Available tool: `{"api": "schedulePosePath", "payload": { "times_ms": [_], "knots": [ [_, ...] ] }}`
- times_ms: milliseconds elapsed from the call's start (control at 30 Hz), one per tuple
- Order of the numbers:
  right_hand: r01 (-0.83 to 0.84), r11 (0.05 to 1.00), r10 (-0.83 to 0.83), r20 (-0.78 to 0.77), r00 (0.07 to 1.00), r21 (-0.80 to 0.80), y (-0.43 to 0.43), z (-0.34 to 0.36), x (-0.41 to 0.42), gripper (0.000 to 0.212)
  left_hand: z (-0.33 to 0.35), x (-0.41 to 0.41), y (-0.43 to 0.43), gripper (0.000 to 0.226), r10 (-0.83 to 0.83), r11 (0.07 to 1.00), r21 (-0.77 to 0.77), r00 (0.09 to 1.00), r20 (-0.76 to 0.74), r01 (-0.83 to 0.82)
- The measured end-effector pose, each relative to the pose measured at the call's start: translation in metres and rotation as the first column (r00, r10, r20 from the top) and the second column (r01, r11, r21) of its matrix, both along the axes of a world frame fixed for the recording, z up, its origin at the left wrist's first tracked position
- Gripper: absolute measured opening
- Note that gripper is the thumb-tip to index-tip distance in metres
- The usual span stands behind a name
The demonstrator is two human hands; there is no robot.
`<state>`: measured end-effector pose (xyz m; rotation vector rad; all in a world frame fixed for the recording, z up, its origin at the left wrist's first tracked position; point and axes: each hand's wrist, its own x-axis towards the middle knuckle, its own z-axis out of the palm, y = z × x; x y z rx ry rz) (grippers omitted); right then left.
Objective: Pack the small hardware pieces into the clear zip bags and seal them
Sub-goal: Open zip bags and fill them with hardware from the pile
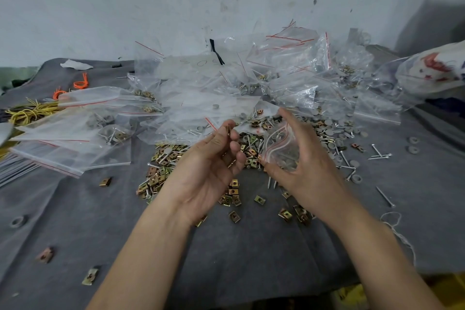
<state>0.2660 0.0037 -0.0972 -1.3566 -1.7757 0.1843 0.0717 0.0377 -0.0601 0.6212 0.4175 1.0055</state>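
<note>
My left hand (214, 158) is raised palm-up over the pile and pinches a small brass clip (229, 130) between thumb and fingertips. To its right, my right hand (299, 158) curls round a small clear zip bag (279, 148) with a red seal line; grey washers show inside it. Beneath both hands lies a heap of brass clip nuts (161, 173), and silver nails and grey washers (334, 133) spread to the right on the grey cloth (239, 259).
Filled and empty clear zip bags (226, 83) pile up along the back, with flat bags (70, 148) stacked at left. Yellow and orange ties (32, 113) lie far left. Stray clips (90, 277) dot the near cloth. A printed bag (432, 70) sits at right.
</note>
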Motion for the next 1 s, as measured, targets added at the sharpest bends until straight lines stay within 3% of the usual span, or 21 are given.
{"api": "schedulePosePath", "payload": {
  "times_ms": [1000],
  "knots": [
    [0.004, 1.000, -0.004, 0.011, 1.000, -0.025, -0.0020, 0.0033, -0.0007, 0.085, 0.0017, -0.0008, -0.0002, 0.033, 0.116, 0.992, -0.054, 0.993, -0.009, -0.116]
  ]
}}
